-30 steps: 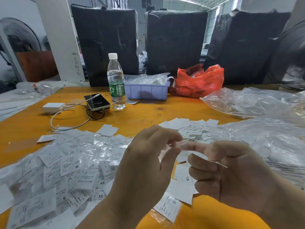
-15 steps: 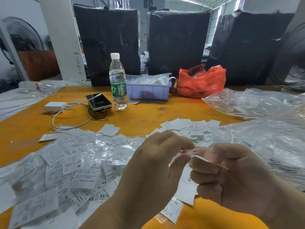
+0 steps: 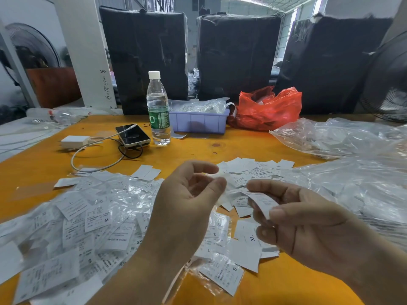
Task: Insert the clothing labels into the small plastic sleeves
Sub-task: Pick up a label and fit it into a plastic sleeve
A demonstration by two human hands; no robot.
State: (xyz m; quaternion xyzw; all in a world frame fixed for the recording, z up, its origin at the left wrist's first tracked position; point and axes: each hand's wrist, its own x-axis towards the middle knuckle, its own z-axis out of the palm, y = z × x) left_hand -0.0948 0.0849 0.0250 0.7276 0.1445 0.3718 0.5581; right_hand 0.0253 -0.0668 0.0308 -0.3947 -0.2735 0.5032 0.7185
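a: two hands, and they've drawn apart since a moment ago — see it?

b: yes. a second back the left hand [image 3: 187, 194] and right hand [image 3: 308, 225] were nearly knuckle to knuckle, fingertips meeting over one small piece. now there is a gap between them, and the label [image 3: 263, 202] shows as a curved white strip.

a: who has the label?

b: the right hand pinches it, thumb over its near end, fingers curled beneath. the strip arcs from there toward the left hand.

a: and the sleeve [image 3: 228, 186]?

b: pinched between the left thumb and forefinger, a crumpled clear film at the fingertips. the label's far end reaches into that film, though i cannot tell whether it is inside the mouth or only lying against it.

a: so what does the spreading mean?

b: my guess is the mouth was being worked open while the hands were close, and feeding the label in is the step now at hand. it isn't seated yet; most of the strip is bare.

a: the rest of the stock?

b: bagged labels [image 3: 88, 221] heap under and beyond the left wrist, loose labels [image 3: 248, 168] lie just past the fingertips, and clear bags [image 3: 352, 183] pile out beyond the right hand, all on the bench [image 3: 198, 150].
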